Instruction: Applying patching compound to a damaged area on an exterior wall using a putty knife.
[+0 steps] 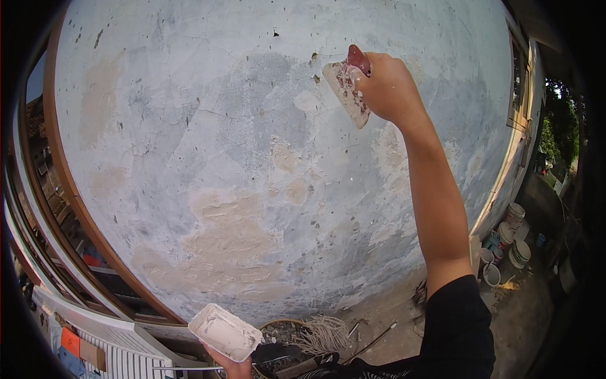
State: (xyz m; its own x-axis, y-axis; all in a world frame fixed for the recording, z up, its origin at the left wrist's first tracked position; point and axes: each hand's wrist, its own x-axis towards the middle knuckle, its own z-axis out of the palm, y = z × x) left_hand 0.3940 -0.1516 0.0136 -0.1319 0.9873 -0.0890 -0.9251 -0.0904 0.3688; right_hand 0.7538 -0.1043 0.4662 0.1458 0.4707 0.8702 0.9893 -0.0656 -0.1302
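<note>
High on the wall, my right hand (392,85) is closed round the red handle of a putty knife (346,95). Its wide blade, smeared with pale filler, lies at or very near the wall surface; actual contact is hard to make out. Low at the front, my left hand (235,367) holds a small rectangular plastic tub (226,330) from beneath, tilted, its inside coated with whitish filler. The pale blue-grey wall (252,95) is cracked and chipped, with a large beige filler patch (230,243) at lower left and smaller patches around the middle.
A brown wooden frame (76,183) borders the wall on the left. Below it stands a white slatted bench (126,350) with an orange item on it. A bundle of pale strands (323,335) lies at the wall's foot. Several used buckets (519,252) stand at the right.
</note>
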